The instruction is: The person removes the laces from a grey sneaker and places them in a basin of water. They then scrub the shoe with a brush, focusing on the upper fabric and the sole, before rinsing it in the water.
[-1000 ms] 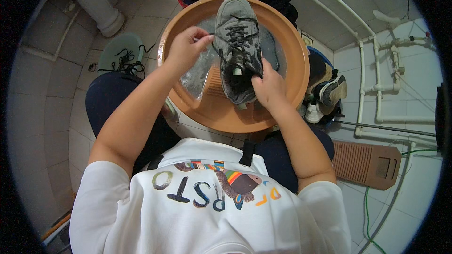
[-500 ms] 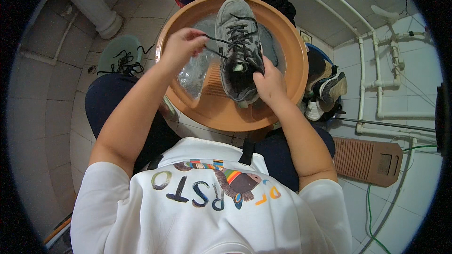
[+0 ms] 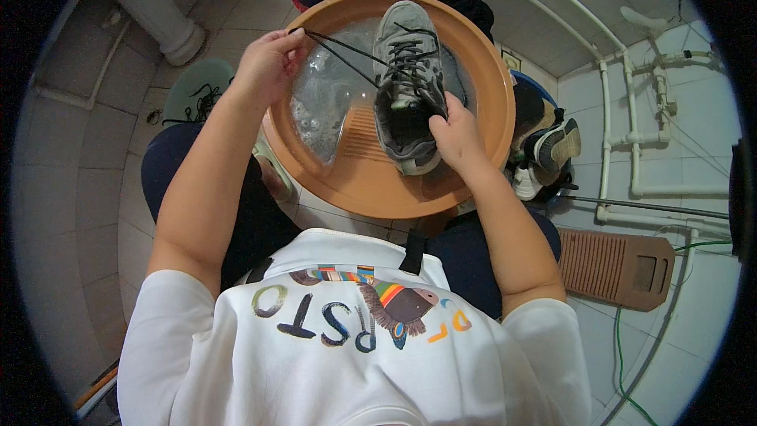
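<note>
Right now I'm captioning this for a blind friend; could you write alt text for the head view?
A person's left hand holds a dark shoelace stretched from a gray sneaker, which the right hand grips over an orange basin of sudsy water.

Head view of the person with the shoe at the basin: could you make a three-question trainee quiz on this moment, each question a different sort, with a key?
1. Which grip holds the black lace stretched out to one side of the grey shoe?
2. True or false: the right grip holds the shoe by its toe.
3. Where is the brown ribbed board?
A. On the person's left
B. On the person's right
C. Between the person's hands

Key:
1. The left grip.
2. False: it holds the shoe's heel half.
3. B.
</note>
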